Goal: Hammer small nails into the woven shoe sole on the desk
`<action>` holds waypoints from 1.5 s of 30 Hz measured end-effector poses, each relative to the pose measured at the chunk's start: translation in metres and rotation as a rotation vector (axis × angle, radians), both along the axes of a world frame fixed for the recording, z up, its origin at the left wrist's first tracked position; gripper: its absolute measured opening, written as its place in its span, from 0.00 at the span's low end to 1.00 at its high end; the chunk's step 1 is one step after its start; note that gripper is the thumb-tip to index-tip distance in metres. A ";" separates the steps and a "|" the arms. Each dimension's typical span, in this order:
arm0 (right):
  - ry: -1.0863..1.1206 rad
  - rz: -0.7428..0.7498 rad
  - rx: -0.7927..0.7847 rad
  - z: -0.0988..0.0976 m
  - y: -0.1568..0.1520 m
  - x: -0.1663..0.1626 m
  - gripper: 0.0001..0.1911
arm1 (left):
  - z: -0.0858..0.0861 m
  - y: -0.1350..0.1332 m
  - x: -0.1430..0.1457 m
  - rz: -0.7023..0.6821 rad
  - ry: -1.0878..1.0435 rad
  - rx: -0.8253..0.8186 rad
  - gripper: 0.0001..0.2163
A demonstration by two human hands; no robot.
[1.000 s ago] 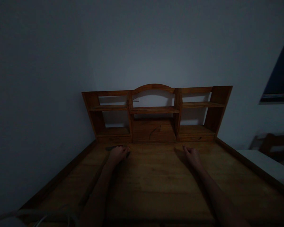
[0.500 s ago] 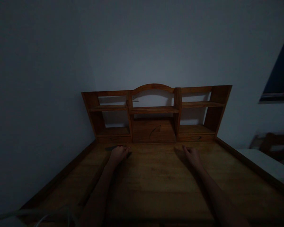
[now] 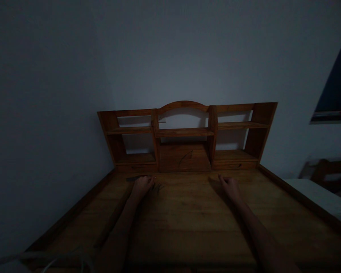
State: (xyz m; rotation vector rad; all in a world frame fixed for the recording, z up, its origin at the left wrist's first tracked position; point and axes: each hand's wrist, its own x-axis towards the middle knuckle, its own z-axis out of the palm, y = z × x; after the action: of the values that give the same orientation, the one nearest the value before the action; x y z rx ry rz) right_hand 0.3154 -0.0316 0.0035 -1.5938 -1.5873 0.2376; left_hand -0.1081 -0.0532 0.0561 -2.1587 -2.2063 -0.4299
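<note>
A: Largest element?

B: A pale wall (image 3: pixel 170 49), unlit, behind a wooden tabletop (image 3: pixel 193 220) with raised side rails. The room is dim, so fine detail is lost.

A: Next in size?

B: A wooden shelf unit (image 3: pixel 184 132) standing at the tabletop's far edge against the wall: open compartments left and right, an arched centre, a closed panel below. Its compartments show no contents. At far right, a dark window (image 3: pixel 337 87) and a white surface (image 3: pixel 315 197) just beside the tabletop rail.

A: The arms?

B: Both forearms reach forward across the tabletop, well apart. The right hand (image 3: pixel 229 186) lies palm down, fingers loosely extended, holding nothing; it probably rests there as a brace.

A: And the left?

B: The left hand (image 3: pixel 142 185) is curled over a small dark object (image 3: pixel 158 187) whose thin ends fan out past its fingertips on the wood. Whether the fingers pinch it or merely press it flat cannot be told. A flat dark strip (image 3: pixel 134 178) lies just beyond the knuckles, near the shelf unit's base.

A: Smallest?

B: Pale cables (image 3: pixel 48 261) at the near left corner.
</note>
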 end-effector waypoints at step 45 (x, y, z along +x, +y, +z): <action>-0.015 0.001 -0.008 -0.001 0.002 -0.003 0.32 | -0.049 0.035 -0.037 -0.234 -0.257 0.032 0.16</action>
State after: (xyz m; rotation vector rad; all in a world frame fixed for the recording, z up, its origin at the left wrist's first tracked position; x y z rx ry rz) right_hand 0.3127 -0.0295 0.0024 -1.6046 -1.6003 0.2326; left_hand -0.1454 -0.0185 0.0070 -2.4788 -2.0446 -0.7867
